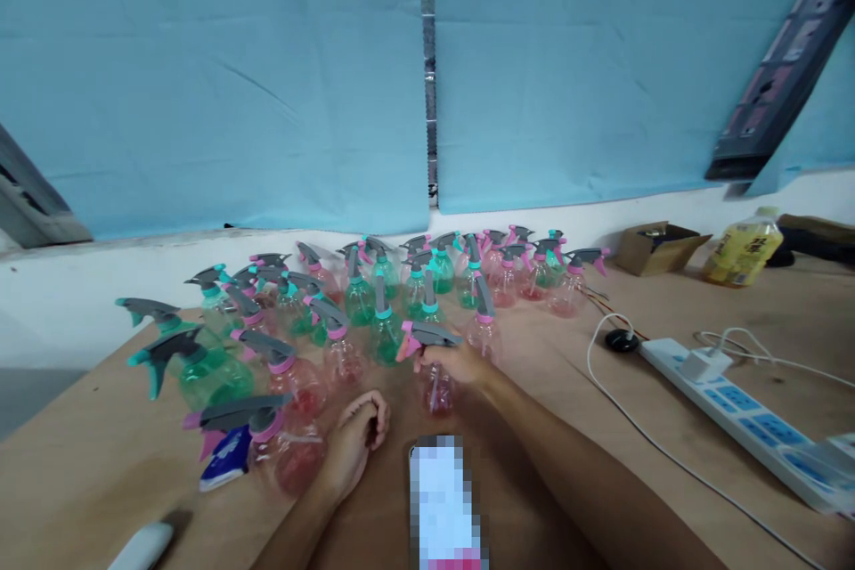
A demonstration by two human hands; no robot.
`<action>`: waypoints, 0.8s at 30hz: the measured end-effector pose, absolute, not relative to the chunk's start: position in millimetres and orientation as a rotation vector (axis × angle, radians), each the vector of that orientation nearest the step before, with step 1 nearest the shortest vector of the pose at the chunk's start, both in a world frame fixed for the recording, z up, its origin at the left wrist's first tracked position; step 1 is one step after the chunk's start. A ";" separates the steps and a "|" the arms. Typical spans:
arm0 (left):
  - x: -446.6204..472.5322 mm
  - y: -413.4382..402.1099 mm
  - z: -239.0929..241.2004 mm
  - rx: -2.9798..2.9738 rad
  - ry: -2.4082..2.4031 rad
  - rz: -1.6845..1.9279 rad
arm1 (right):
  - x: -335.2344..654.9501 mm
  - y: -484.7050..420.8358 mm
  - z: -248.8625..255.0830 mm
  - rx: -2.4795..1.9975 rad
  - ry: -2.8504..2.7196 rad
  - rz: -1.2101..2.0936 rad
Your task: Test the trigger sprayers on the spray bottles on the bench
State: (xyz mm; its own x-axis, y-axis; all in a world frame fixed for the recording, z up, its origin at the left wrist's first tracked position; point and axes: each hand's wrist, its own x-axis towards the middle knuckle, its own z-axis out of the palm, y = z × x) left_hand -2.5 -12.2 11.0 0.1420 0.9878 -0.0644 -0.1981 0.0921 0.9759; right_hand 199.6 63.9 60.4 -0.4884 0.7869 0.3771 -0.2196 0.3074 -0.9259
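Note:
My right hand is wrapped around the neck of a pink spray bottle, just under its grey and pink trigger head. That bottle is upright, its nozzle pointing left. My left hand rests on the table with its fingers loosely curled, and I see nothing in it. Close to its left is another pink spray bottle, partly behind the wrist. Directly in front of me lies a phone, its screen blurred out. A green spray bottle stands behind the held one.
Several more pink and green spray bottles crowd toward the wall. A blue packet lies at left, near a white object. On the right are a power strip with cables, an open cardboard box and a yellow-labelled bottle.

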 end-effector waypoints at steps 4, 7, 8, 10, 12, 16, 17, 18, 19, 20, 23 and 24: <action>-2.0 -12.5 12.1 1.075 1.017 1.135 | 201.5 66.0 58.0 -0.554 -1.676 1.346; -0.8 -13.3 13.9 1.079 1.035 1.126 | 199.7 63.5 61.5 -0.549 -1.640 1.366; -0.5 -13.4 14.3 1.083 1.038 1.124 | 198.8 62.4 63.1 -0.544 -1.621 1.378; -0.1 -13.5 14.7 1.093 1.041 1.124 | 197.8 61.2 65.3 -0.534 -1.595 1.399; -0.1 -13.4 14.7 1.102 1.047 1.127 | 198.2 62.0 65.3 -0.537 -1.617 1.390; 0.2 -13.9 15.3 1.116 1.063 1.115 | 199.9 65.7 60.7 -0.560 -1.675 1.352; 0.4 -14.2 15.6 1.117 1.069 1.107 | 199.7 66.0 59.7 -0.558 -1.666 1.355; 0.6 -14.5 16.0 1.118 1.075 1.100 | 199.1 65.9 59.1 -0.556 -1.646 1.360; 0.9 -14.8 16.2 1.117 1.079 1.097 | 198.3 65.5 58.8 -0.552 -1.625 1.367; 1.1 -15.0 16.5 1.116 1.084 1.096 | 197.3 65.0 58.7 -0.547 -1.606 1.374; 1.5 -15.8 17.0 1.116 1.088 1.097 | 195.8 64.2 58.3 -0.569 -1.597 1.355; 1.6 -16.0 17.1 1.116 1.089 1.096 | 195.9 64.3 57.9 -0.584 -1.611 1.338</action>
